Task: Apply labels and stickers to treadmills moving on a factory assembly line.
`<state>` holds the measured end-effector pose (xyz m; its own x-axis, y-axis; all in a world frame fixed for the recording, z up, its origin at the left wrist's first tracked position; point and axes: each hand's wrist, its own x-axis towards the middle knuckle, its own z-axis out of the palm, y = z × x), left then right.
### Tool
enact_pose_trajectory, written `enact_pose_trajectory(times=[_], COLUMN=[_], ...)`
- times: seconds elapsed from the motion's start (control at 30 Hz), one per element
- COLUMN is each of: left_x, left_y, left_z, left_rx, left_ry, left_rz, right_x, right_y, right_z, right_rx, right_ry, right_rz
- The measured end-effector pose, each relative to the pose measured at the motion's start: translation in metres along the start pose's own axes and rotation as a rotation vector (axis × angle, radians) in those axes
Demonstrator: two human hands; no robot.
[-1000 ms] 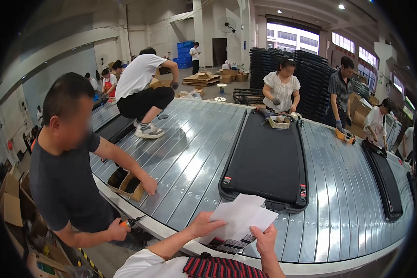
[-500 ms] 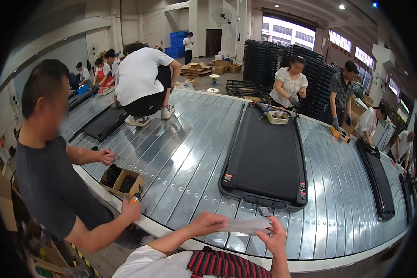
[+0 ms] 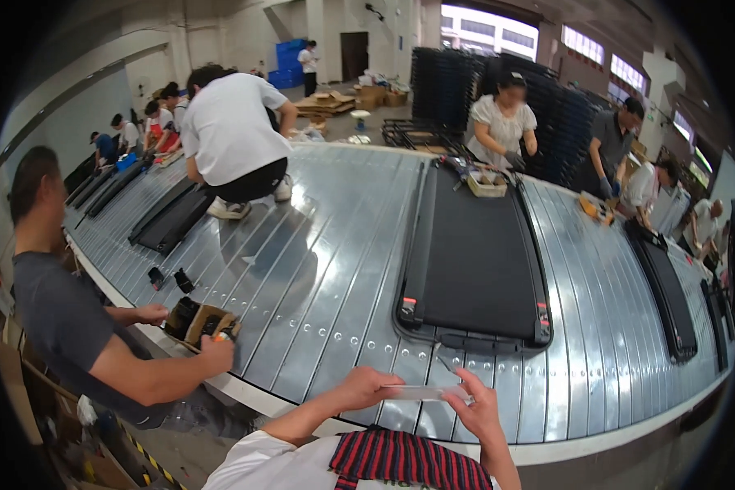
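Both hands hold a thin stack of white paper flat and edge-on to the camera, just above the near edge of the ribbed metal surface. The left hand pinches its left end with fingers closed over the top and thumb beneath; the right hand grips the right end the same way, so the sheets stay level and taut between them, probably to keep them from sagging. Just beyond the paper lies a long black treadmill deck, flat on the surface, its near end toward the hands. To the left a person in a grey shirt leans on the surface edge, one hand at a small open cardboard box of dark parts that sits within easy reach. Farther off a person in a white shirt crouches on the surface itself, and others stand along the far side by a small tray at the deck's far end.
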<state>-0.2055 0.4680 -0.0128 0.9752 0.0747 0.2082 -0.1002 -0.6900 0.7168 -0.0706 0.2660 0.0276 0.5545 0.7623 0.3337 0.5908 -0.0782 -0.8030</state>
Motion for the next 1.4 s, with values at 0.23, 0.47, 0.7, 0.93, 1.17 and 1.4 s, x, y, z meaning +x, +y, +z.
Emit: enact_pose_trajectory(times=[0.23,0.47,0.7,0.93,1.17,1.4], left_x=[-0.004,0.0,0.002,0.034,0.07,0.119], left_y=[-0.009,-0.031,-0.046,-0.061,-0.167,-0.206], left_z=[-0.012,-0.015,-0.025,-0.049,-0.005,-0.019], left_rx=[-0.201,-0.118,0.004,-0.14,0.254,0.333], left_ry=[-0.081,-0.031,-0.053,-0.262,-0.297,-0.177], left_rz=[-0.162,-0.183,-0.341,-0.432,-0.247,-0.103], right_x=[0.008,0.029,0.07,0.156,0.238,0.272], right_y=[0.012,0.024,0.093,0.143,0.207,0.232], right_z=[0.027,0.034,0.027,0.041,0.091,0.114], right_rx=[0.084,0.239,0.405,0.561,0.598,0.514], right_ry=[0.013,-0.117,0.243,0.042,-0.101,-0.204], right_rz=[0.12,0.196,0.267,0.646,0.808,0.904])
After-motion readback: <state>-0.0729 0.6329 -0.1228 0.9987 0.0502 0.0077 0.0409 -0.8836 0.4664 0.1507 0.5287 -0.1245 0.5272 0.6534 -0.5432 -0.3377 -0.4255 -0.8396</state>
